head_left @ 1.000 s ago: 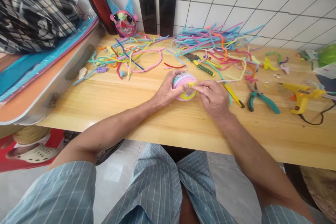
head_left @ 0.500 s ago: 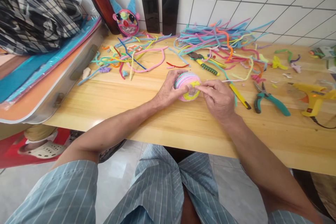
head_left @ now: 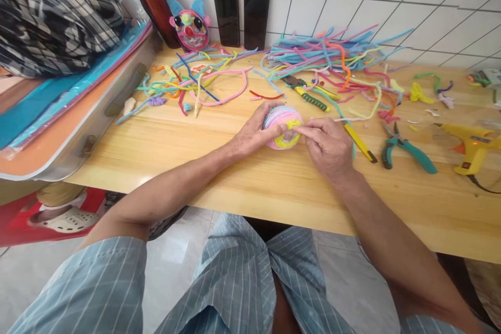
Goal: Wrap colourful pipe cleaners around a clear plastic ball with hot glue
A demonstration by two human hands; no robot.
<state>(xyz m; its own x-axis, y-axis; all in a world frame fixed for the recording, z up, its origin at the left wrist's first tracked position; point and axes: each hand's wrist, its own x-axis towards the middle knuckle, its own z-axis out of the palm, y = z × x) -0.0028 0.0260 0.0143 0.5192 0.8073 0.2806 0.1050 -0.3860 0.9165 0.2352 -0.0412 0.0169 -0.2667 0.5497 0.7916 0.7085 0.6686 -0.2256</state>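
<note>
A round ball wound with pipe cleaners [head_left: 282,115] is held just above the table, banded in pastel blue, pink and purple. Yellow rings circle a pale, see-through patch on its near right side. My left hand [head_left: 256,130] grips it from the left, fingers behind and thumb across the front. My right hand [head_left: 329,146] is closed, with its index fingertip touching the yellow rings. Whatever its thumb and fingers pinch is too small or hidden to make out. A yellow craft knife [head_left: 360,143] lies just right of this hand.
Green-yellow pliers [head_left: 311,96], teal pliers [head_left: 407,151] and a yellow glue gun [head_left: 469,146] lie on the right. Pipe cleaners [head_left: 321,52] heap along the wall near two phones [head_left: 240,13] and a decorated face figure [head_left: 191,31]. A plastic bin [head_left: 78,159] stands left.
The view has shifted slightly. Both hands keep nearly the same pose around the ball, and the right index finger stays on the yellow rings.
</note>
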